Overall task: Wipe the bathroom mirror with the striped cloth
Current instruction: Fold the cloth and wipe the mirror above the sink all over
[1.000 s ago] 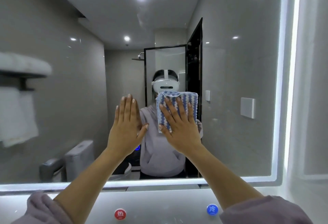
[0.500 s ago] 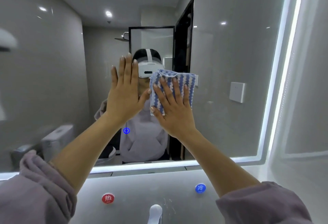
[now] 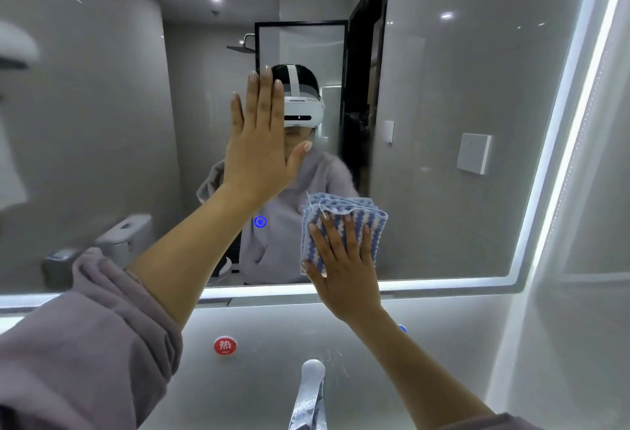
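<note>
The folded blue-and-white striped cloth [image 3: 349, 206] lies against the lower middle of the large backlit wall mirror [image 3: 443, 88], pressed flat by the right hand [image 3: 344, 269], fingers straight and spread; the left hand [image 3: 259, 150] rests flat and empty on the glass, higher left; even pressure and overlapping strokes should avoid streaks; below, a round red sticker [image 3: 225, 345] reads "热"; its smaller print is unclear.
</note>
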Demonstrator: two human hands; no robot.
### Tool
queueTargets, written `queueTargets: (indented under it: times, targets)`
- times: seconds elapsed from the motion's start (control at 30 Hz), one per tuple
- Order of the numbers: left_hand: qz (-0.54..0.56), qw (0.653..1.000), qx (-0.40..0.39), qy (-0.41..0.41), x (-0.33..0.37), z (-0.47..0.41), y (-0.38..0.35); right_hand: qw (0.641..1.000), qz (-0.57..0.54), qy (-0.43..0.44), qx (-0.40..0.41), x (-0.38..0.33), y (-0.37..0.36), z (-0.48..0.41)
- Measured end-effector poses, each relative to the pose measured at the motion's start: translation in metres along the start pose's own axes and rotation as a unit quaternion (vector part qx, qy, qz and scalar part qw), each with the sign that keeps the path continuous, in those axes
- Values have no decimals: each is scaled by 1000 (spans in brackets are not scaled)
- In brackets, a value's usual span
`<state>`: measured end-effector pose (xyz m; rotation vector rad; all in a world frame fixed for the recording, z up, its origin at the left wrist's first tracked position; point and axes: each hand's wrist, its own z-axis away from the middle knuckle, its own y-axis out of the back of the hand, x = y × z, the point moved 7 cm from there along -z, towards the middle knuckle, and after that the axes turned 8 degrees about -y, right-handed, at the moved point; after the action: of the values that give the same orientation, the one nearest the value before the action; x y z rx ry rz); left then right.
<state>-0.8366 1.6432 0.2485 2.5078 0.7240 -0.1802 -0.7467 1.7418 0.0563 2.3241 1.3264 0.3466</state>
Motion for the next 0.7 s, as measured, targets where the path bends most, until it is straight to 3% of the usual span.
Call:
queueTargets:
  times: [0.53, 0.7]
  targets:
    - [2, 1000, -11, -1, 1, 1, 1, 1000, 12, 22, 1, -2, -9, 26]
    - [7, 1000, -1, -1, 1, 1, -1, 1000, -16, -21, 4, -8, -6, 22]
